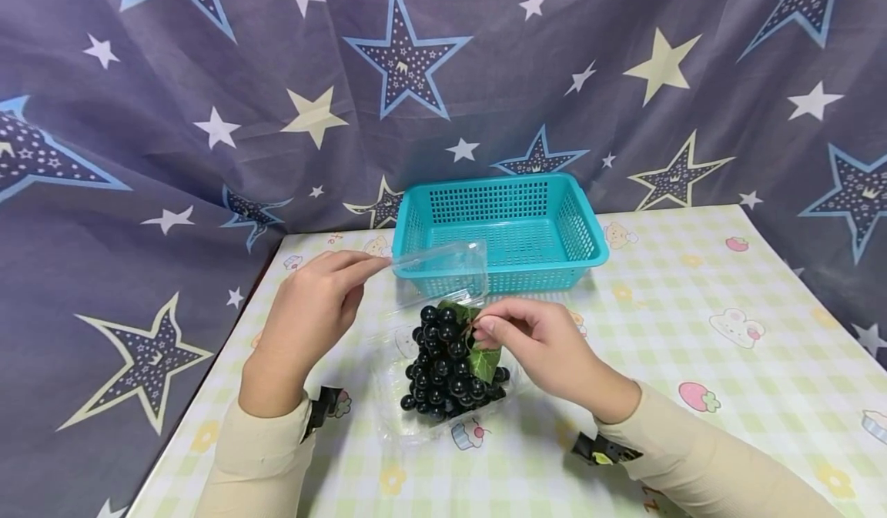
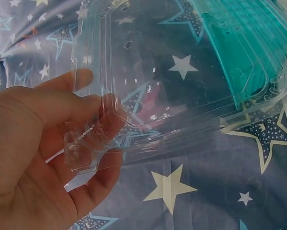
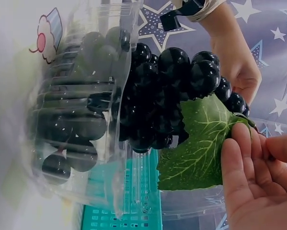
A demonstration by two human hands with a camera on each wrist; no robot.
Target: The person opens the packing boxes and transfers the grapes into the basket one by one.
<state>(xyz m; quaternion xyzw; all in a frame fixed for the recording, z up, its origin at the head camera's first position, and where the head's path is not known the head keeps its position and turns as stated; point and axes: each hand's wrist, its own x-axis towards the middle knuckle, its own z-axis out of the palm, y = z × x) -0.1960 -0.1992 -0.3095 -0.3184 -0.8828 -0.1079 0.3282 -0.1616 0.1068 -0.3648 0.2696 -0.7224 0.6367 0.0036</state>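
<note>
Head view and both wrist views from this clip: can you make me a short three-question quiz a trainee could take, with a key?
1. True or false: in the head view, the teal basket stands farther from the person than the black grapes.

2. Fill in the missing word: close to the green leaf, the right hand pinches the bunch by its ____.

3. What does the left hand hold?
A) the green leaf
B) the clear plastic lid
C) a loose grape

Key: 1. True. 2. stem. 3. B.
</note>
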